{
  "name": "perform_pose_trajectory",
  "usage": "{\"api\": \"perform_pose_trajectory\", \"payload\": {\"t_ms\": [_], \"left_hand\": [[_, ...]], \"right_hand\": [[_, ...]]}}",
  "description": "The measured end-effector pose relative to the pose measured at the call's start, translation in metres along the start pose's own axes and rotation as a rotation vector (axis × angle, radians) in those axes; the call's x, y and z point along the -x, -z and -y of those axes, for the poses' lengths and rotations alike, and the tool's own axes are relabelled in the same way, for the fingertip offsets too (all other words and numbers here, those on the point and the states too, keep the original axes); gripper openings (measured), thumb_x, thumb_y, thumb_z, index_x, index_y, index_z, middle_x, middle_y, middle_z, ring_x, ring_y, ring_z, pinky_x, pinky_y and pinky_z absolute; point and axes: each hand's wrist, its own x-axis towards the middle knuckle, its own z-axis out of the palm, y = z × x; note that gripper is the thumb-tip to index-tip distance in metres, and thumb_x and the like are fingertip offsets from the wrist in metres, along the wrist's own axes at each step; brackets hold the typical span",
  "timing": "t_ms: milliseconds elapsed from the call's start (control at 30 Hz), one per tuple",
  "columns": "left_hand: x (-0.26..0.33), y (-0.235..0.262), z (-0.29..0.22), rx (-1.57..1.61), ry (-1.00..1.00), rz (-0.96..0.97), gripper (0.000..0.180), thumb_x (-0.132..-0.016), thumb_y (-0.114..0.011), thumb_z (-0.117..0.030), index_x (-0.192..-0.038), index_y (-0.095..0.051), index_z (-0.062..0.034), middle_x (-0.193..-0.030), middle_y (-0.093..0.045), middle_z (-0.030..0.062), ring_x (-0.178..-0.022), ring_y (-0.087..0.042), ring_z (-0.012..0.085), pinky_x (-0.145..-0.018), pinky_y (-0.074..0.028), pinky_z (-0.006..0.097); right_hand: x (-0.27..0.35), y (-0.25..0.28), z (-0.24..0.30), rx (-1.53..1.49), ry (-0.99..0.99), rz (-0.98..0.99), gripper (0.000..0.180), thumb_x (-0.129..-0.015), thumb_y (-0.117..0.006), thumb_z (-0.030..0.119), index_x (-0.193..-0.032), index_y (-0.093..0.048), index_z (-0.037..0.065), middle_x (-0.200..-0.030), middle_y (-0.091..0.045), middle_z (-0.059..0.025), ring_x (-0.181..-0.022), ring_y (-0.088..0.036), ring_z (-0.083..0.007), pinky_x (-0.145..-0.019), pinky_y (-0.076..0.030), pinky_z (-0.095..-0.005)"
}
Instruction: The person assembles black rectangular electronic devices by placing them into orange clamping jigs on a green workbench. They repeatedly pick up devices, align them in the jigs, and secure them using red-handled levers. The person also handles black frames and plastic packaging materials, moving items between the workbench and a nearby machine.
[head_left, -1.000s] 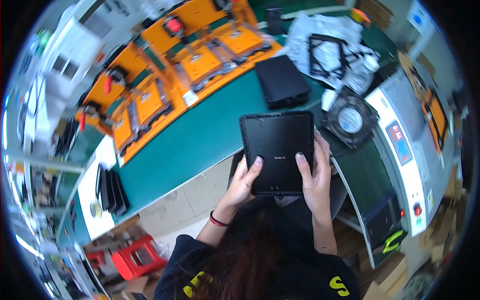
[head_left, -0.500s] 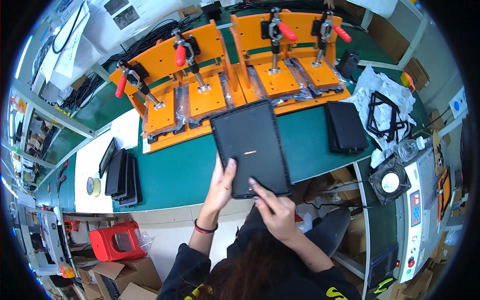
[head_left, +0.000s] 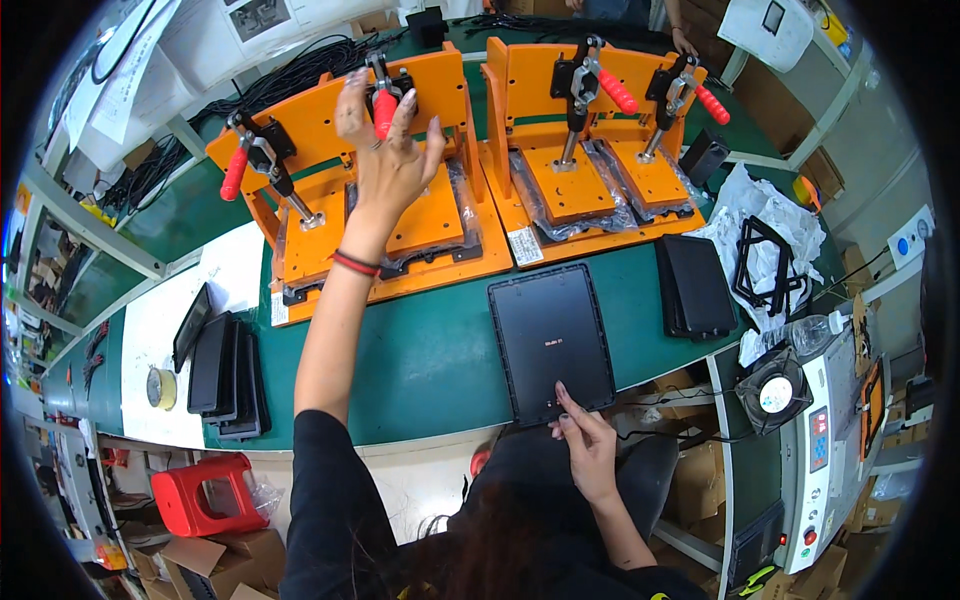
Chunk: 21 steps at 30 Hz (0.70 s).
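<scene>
My left hand [head_left: 385,165] reaches forward over the orange press fixture [head_left: 440,120], fingers spread around the red handle [head_left: 384,112] of a toggle clamp. Whether the fingers touch that handle I cannot tell. The wrist and fingers hide part of the clamp and the orange plate below it. At the table's front edge, my right hand [head_left: 588,440] pinches the lower edge of a flat black plastic cover [head_left: 550,340], index finger on top. The cover is rectangular with small notches along its rim and faint markings on its face.
A second orange fixture [head_left: 525,245] stands alongside, with red-handled clamps. Black covers are stacked at right [head_left: 695,285] and left [head_left: 225,375], near a tape roll [head_left: 160,388]. Black frames [head_left: 765,265] lie on white wrapping. A fan [head_left: 773,393] sits right; another person's hand [head_left: 684,42] shows behind.
My left hand has let go of the black cover and moved forward and left to the clamp handle. The cover, still in my right hand, is lower and further right.
</scene>
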Motion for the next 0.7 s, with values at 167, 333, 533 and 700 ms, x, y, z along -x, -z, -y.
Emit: {"api": "perform_pose_trajectory", "payload": {"t_ms": [167,333,533,700], "left_hand": [[0.025,0.103,0.045,-0.205,-0.117,0.005,0.046,-0.072,-0.070,-0.018,-0.115,-0.054,-0.0183,-0.133,-0.042,0.0213,-0.125,-0.038,0.0394,-0.104,-0.026,0.049],[-0.045,0.145,0.082,-0.547,-0.263,0.247,0.029,-0.077,-0.062,-0.008,-0.106,-0.064,-0.0117,-0.114,-0.060,0.0070,-0.111,-0.054,0.0271,-0.094,-0.039,0.039],[-0.105,0.135,0.120,-0.328,-0.026,0.343,0.017,-0.082,-0.063,-0.012,-0.097,-0.065,-0.0035,-0.096,-0.067,0.0080,-0.085,-0.065,0.0260,-0.077,-0.051,0.032],[-0.157,0.094,0.159,0.178,0.393,0.621,0.022,-0.082,-0.047,0.000,-0.100,-0.058,0.0048,-0.085,-0.063,0.0124,-0.080,-0.062,0.0192,-0.073,-0.050,0.030]], "right_hand": [[0.013,0.008,-0.011,-0.038,-0.064,-0.040,0.034,-0.093,-0.052,0.002,-0.126,-0.056,0.000,-0.130,-0.057,-0.0129,-0.074,-0.053,-0.0085,-0.072,-0.048,-0.0232],[0.005,0.007,-0.009,-0.021,-0.031,0.003,0.032,-0.093,-0.050,-0.001,-0.124,-0.058,0.001,-0.131,-0.055,-0.0142,-0.076,-0.054,-0.0089,-0.074,-0.050,-0.0247],[0.009,-0.027,-0.001,0.073,0.005,0.204,0.032,-0.091,-0.053,-0.001,-0.122,-0.060,0.003,-0.121,-0.063,-0.0122,-0.071,-0.056,-0.0098,-0.072,-0.050,-0.0244],[-0.006,-0.073,0.005,0.101,0.020,0.455,0.035,-0.090,-0.055,0.002,-0.124,-0.060,0.006,-0.088,-0.068,-0.0085,-0.066,-0.053,-0.0106,-0.067,-0.046,-0.0244]]}}
